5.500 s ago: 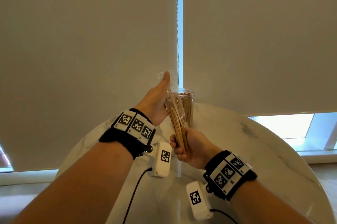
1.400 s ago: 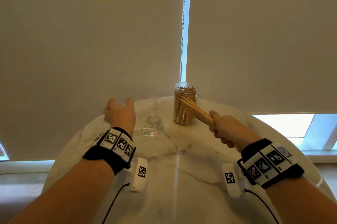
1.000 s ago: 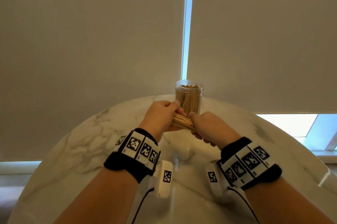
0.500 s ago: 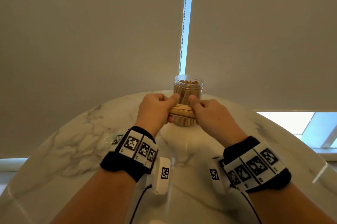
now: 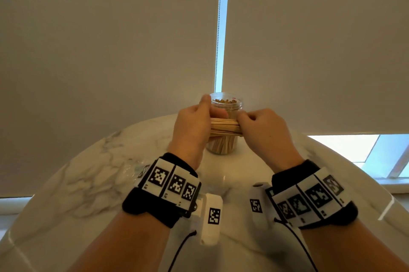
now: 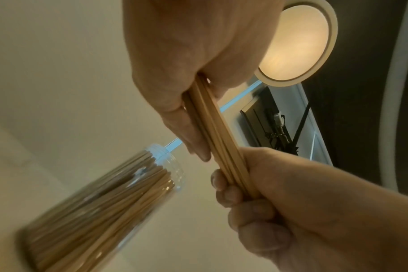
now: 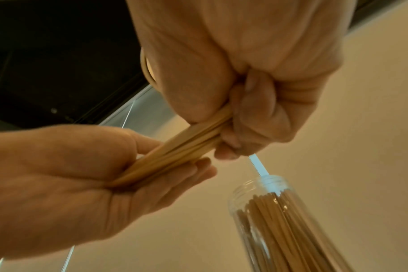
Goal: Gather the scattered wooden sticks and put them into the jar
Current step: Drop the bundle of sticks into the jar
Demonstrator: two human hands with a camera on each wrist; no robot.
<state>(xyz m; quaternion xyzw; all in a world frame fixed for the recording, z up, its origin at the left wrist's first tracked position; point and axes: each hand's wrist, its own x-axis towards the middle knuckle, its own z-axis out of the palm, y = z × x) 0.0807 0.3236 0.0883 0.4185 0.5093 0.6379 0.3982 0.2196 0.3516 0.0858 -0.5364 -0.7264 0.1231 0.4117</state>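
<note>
A bundle of wooden sticks (image 5: pixel 224 126) lies level between my two hands, in front of the clear jar (image 5: pixel 223 143). My left hand (image 5: pixel 194 125) grips the bundle's left end, thumb up beside the jar's rim. My right hand (image 5: pixel 259 126) grips the right end with fingers curled round it. The jar stands upright on the marble table (image 5: pixel 93 183), open at the top and packed with sticks. In the left wrist view the bundle (image 6: pixel 218 139) runs from my left hand (image 6: pixel 193 103) down into my right hand (image 6: pixel 268 195), with the jar (image 6: pixel 100 208) beside them. The right wrist view shows the bundle (image 7: pixel 179 149) and jar (image 7: pixel 289 220) too.
A crumpled clear plastic wrapper (image 5: pixel 135 168) lies on the table left of my left wrist. Closed grey roller blinds (image 5: pixel 110 39) hang just behind the table, with a bead chain (image 5: pixel 218 28) in the gap between them. A window (image 5: pixel 363 152) shows at the right.
My left hand left the wrapper on the table and came over to the sticks held by my right hand. Both hands turned the bundle level and lifted it slightly in front of the jar.
</note>
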